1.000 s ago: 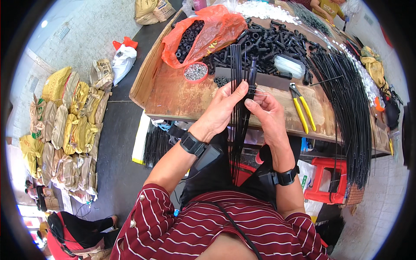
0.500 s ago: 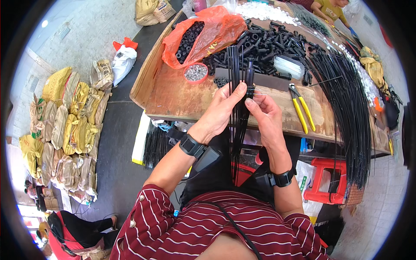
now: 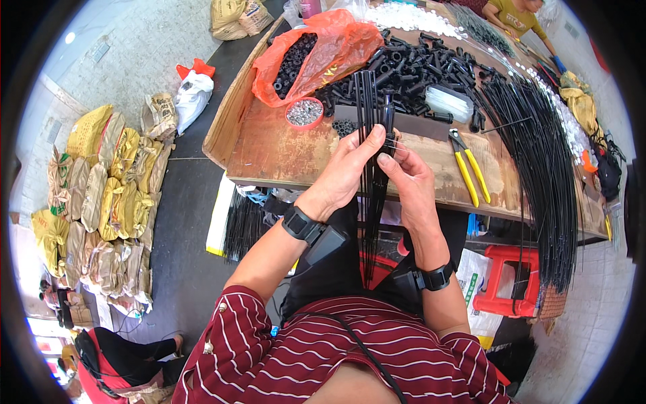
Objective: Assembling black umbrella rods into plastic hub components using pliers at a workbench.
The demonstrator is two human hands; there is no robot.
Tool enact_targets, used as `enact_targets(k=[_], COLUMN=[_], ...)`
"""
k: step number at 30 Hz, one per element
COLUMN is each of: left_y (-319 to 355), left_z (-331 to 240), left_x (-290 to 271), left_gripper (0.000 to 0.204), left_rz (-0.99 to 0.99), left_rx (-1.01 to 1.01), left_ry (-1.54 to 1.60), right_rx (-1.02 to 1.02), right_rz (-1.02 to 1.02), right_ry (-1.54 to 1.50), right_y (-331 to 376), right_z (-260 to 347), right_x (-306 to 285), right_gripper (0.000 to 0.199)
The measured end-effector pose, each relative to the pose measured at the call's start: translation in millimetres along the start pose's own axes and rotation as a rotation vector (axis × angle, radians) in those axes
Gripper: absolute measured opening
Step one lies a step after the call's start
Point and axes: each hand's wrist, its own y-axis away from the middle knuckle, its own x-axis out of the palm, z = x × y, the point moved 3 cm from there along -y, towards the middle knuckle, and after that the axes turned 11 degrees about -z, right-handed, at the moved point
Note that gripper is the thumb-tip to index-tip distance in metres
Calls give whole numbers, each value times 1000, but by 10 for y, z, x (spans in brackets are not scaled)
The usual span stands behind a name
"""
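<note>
My left hand (image 3: 344, 170) is closed around several thin black rods (image 3: 367, 101), which stand upright above the table's front edge and hang down toward my lap. A black tubular fitting (image 3: 388, 111) rises beside them, between my hands. My right hand (image 3: 412, 178) has its thumb and fingers pinched at the fitting's lower end, near some thin light wires; exactly what lies between the fingertips is hidden. Yellow-handled cutting pliers (image 3: 472, 176) lie on the wooden table (image 3: 269, 149) to the right of my right hand.
Black tubular fittings (image 3: 431, 71) are heaped behind my hands, beside a red plastic bag (image 3: 350, 37) of small black parts. A red dish (image 3: 304, 113) holds small metal pieces. Long black rods (image 3: 545, 175) overhang the table at right. A red stool (image 3: 506, 279) stands below. Another person (image 3: 518, 20) works at far right.
My right hand has shifted slightly left, closer to the rods. The thin wires stick out less beyond its fingers. The far person's arm has moved right.
</note>
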Motion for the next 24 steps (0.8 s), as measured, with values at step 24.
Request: enact_targets(k=[24], left_y=[43], left_z=[19], left_x=[50], left_gripper=[35], left_rz=[23], left_rx=[112], left_ry=[-112], right_rx=[5], right_rz=[-55], right_ry=[-53], right_y=[36], right_z=[27], right_x=[15], right_gripper=[30])
